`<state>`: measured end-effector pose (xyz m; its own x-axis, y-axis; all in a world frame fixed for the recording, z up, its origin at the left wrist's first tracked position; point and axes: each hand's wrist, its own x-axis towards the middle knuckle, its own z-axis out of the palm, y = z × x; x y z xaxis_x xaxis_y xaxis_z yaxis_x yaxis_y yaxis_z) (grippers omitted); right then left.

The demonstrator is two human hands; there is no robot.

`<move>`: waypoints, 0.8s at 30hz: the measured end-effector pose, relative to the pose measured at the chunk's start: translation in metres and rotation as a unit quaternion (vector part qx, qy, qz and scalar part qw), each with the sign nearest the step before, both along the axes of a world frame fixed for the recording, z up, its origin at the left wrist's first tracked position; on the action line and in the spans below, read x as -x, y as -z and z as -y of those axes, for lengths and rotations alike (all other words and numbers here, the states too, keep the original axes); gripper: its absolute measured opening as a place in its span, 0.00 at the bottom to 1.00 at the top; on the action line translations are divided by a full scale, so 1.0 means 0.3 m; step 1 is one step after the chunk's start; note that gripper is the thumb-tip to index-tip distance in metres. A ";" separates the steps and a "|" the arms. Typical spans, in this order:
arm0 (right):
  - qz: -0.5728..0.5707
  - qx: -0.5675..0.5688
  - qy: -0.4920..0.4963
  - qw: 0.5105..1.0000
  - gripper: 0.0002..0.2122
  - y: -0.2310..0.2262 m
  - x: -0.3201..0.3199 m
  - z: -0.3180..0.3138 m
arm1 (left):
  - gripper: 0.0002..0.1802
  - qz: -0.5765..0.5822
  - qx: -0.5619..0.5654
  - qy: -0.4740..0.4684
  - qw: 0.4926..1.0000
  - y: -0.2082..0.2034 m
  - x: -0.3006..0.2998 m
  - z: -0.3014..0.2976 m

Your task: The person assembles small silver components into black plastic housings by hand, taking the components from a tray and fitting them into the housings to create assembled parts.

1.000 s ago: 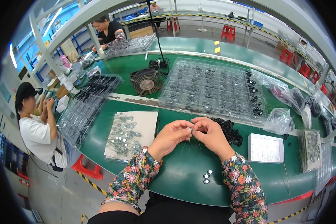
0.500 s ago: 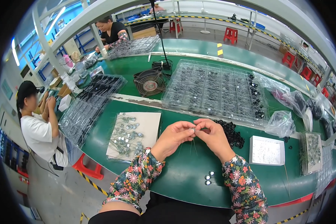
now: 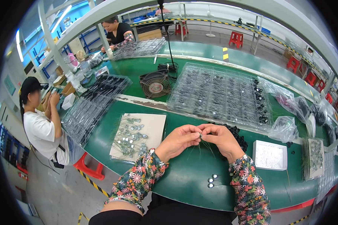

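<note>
My left hand (image 3: 179, 141) and my right hand (image 3: 223, 139) meet over the green table, fingertips pinched together. Between them is a small part with thin wire leads (image 3: 199, 144) hanging down; its body is mostly hidden by the fingers. On the left lies a beige board (image 3: 153, 129) with several small parts on thin wires (image 3: 129, 138), some with shiny round faces. Below my right hand rest a few small round shiny parts (image 3: 211, 182) with dark leads. A pile of black parts (image 3: 236, 137) lies just behind my right hand.
A white box (image 3: 270, 155) of small white pieces stands to the right, near a crumpled plastic bag (image 3: 283, 128). Clear compartment trays (image 3: 218, 95) and a black fan (image 3: 154, 86) stand behind. Another loaded board (image 3: 313, 157) lies far right. Two co-workers sit at left.
The whole view has shifted slightly, so things sit a little further right and lower. My fingers have changed their grip a bit on the wired part; the hanging leads now spread wider.
</note>
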<state>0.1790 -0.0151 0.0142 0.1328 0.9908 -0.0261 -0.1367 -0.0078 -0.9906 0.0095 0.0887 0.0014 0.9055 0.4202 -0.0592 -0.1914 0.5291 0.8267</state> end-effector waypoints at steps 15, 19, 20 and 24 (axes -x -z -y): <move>-0.023 -0.060 0.118 0.991 0.01 -0.084 -0.041 0.076 | 0.07 -0.192 -0.600 -0.094 0.771 0.002 0.013 0.008; -0.067 -0.090 0.117 0.987 0.03 -0.094 -0.034 0.109 | 0.08 -0.180 -0.652 -0.096 0.730 0.005 0.012 0.014; -0.095 -0.084 0.104 0.987 0.02 -0.098 -0.028 0.122 | 0.09 -0.186 -0.630 -0.104 0.747 -0.013 0.018 0.024; -0.100 -0.024 0.122 0.987 0.02 -0.087 -0.009 0.194 | 0.13 -0.168 -0.692 -0.109 0.694 -0.016 0.011 0.019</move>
